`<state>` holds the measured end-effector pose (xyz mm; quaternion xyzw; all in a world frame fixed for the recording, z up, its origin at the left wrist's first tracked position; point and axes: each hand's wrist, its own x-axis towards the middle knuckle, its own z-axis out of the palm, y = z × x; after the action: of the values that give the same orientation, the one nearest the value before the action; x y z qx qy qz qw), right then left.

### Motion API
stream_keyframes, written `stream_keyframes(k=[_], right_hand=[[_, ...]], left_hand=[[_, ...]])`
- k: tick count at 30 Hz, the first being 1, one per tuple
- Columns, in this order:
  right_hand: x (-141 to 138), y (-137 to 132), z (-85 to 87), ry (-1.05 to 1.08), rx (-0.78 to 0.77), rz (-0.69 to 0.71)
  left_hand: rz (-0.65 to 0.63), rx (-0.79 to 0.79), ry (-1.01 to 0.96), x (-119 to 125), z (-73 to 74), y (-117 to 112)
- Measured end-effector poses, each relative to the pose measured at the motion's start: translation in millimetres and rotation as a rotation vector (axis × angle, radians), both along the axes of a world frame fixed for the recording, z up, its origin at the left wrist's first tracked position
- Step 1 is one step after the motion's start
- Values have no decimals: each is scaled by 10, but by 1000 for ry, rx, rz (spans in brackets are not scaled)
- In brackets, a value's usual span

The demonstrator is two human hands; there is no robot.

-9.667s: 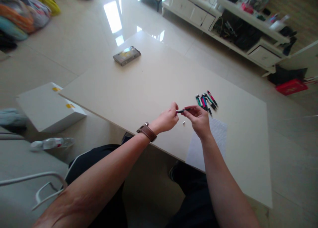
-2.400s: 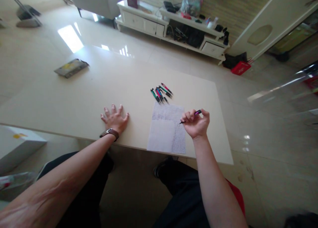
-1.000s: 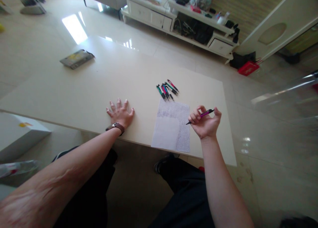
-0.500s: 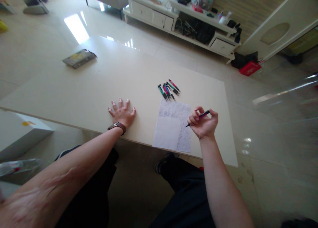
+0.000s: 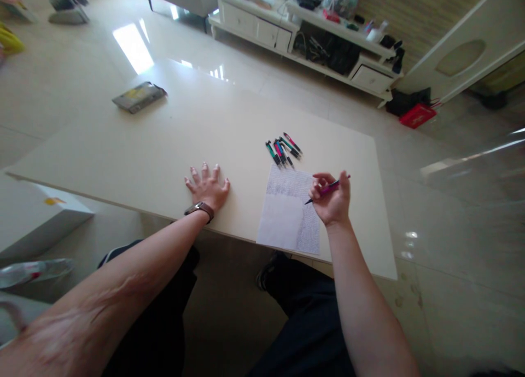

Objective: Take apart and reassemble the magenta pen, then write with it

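My right hand (image 5: 332, 202) grips a pink and black pen (image 5: 328, 189), its tip pointing down-left over the right edge of a sheet of paper (image 5: 289, 218) partly covered in writing. My left hand (image 5: 208, 186) lies flat on the beige table (image 5: 164, 141), fingers spread, a brown watch on its wrist, well left of the paper. Several coloured pens (image 5: 283, 147) lie in a bunch just beyond the paper's far edge.
A flat packet (image 5: 139, 96) lies at the table's far left. A white box (image 5: 33, 215) and a plastic bottle (image 5: 33, 270) sit on the floor at left. A white low cabinet (image 5: 311, 32) and a red basket (image 5: 417, 115) stand beyond the table.
Over ten seconds my hands came apart: the left went flat on the table, the right carried the pen to the paper. In the last second the right hand drifted slightly left.
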<state>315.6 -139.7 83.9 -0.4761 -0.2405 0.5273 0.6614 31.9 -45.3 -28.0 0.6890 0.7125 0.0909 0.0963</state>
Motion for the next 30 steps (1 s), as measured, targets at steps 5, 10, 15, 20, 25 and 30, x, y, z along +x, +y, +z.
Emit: stream_keyframes(k=[5, 10, 15, 20, 25, 30], right_hand=[[-162, 138, -392, -242, -76, -50], [-250, 158, -630, -547, -187, 72], [-205, 186, -823, -844, -166, 43], [-165, 233, -1050, -898, -214, 97], [-210, 204, -1265, -861, -195, 54], [-227, 144, -1341, -921, -182, 41]], left_hand=[[-2, 8, -1, -6, -32, 7], [-10, 10, -8, -20, -45, 10], [-27, 4, -25, -15, -18, -2], [-15, 8, -4, 6, -23, -13], [-14, 7, 8, 11, -43, -5], [-13, 16, 15, 10, -56, 4]])
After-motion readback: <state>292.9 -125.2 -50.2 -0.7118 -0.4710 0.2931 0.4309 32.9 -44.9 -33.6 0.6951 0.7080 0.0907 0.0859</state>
